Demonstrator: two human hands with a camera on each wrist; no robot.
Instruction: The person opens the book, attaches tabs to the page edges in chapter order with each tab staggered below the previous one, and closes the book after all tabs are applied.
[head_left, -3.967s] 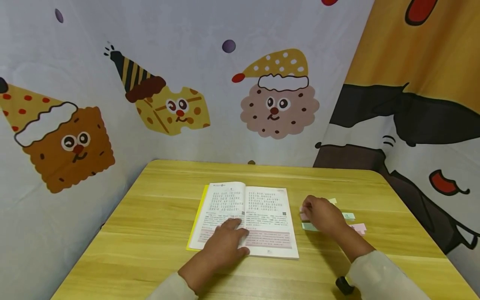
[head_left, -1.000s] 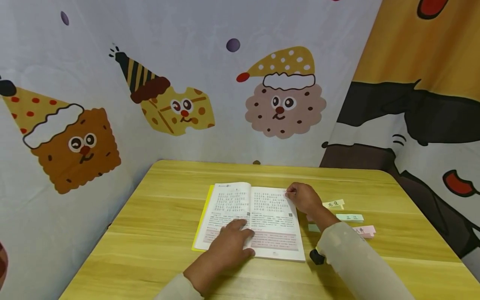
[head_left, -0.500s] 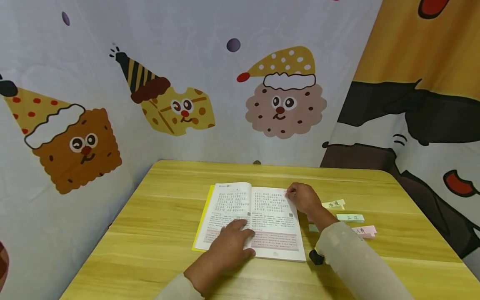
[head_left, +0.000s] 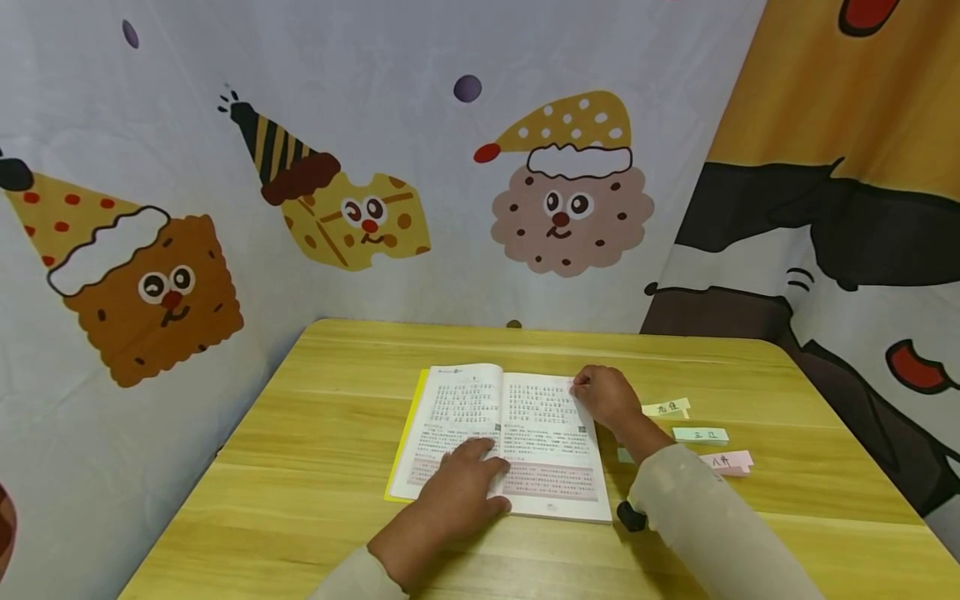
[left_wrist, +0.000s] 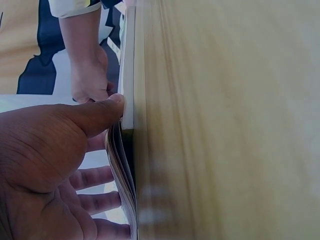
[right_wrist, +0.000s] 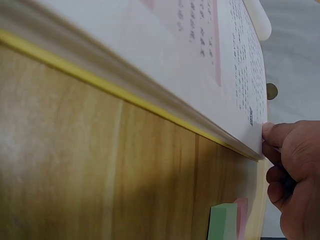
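Book (head_left: 543,437) lies open, pages up, on the wood-grain table (head_left: 285,483), yellow cover (head_left: 405,442) showing along its left edge. Your left hand (head_left: 453,492) is spread and relaxed, resting low on the book by the centre fold; the left wrist view has your thumb at the bottom edge, other fingers on the page side. Your right hand (head_left: 606,396) pinches the book's outer edge near the right page's top corner, thumb on the page face, other fingers curled; too small to tell whether anything sits between thumb and finger. Right of the book, near your right forearm: yellow sticky tab (head_left: 667,407), green sticky tab (head_left: 701,435) below it, pink sticky tabs (head_left: 731,462) lowest, all with handwriting. Another green tab (head_left: 626,455) is partly hidden by your forearm. Small black object (head_left: 632,517) at your right cuff, beside the book's lower right corner. Pale sleeves (head_left: 712,508) on both arms. Behind the table, cartoon-print cloth (head_left: 390,67): biscuit, cheese and cookie characters in party hats.
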